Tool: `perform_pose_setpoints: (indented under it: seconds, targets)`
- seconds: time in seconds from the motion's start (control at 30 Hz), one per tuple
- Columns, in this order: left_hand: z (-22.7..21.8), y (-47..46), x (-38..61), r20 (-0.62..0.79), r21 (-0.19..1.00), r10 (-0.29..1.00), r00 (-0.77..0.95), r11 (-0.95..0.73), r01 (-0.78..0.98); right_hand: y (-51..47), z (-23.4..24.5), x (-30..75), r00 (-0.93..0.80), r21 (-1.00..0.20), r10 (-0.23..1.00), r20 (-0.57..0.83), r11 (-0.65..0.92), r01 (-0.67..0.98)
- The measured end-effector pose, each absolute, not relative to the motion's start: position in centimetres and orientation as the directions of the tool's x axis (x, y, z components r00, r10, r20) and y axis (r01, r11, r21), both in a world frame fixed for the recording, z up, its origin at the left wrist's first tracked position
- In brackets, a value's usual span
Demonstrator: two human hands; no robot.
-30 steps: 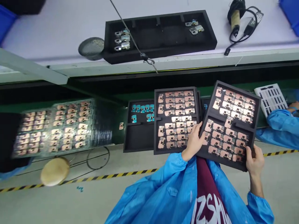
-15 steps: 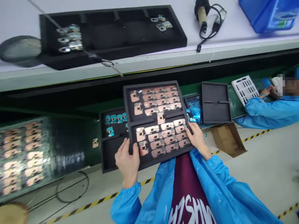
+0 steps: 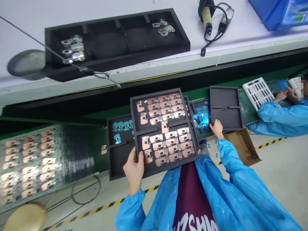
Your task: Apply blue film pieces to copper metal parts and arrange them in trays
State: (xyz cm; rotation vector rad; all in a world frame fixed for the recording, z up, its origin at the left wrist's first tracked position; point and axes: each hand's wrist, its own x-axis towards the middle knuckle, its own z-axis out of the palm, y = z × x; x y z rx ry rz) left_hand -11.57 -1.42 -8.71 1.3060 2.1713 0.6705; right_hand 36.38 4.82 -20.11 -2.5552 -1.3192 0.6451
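We are gripping the foam tray [image 3: 156,94] of copper circuit boards [image 3: 163,110] in our left hand [image 3: 133,171], at 12 o'clock over the green conveyor [image 3: 249,110]; our right hand [image 3: 217,128] is hovering open beside it. Lowering the tray looks like the next move.

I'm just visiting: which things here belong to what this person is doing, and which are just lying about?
Part of the work:
- left hand, gripping a black foam tray of copper-coloured circuit boards
- right hand, nearest a tray of blue-covered boards

Just lying about:
- corded hand tool
- foam tray of silvery boards
- cardboard box
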Motion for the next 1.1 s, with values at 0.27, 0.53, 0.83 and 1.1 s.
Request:
perform_pose_setpoints:
  seconds: [0.27,0.53,0.83,1.1]
  targets:
    - [-5.1,0.2,-9.3,-0.056,0.647,0.949,-0.312,0.272,0.712,0.5,-10.6,34.4,0.420,-0.360,0.900,-0.121,-0.434,0.826]
    - [-1.2,0.9,4.3,-0.338,0.941,0.915,0.220,0.331,0.069,-5.9,1.4,17.4,-0.045,-0.375,0.999,0.019,0.049,0.926]
    - [-4.4,0.4,-8.1,-0.243,0.953,0.963,-0.114,0.259,0.160,-2.0,0.5,19.9,-0.088,-0.518,0.947,0.309,0.245,0.819]
    - [-6.2,0.2,-9.9,-0.297,0.933,0.907,-0.300,0.342,0.109,0.7,-9.5,26.5,0.224,-0.820,0.964,-0.140,-0.240,0.520]
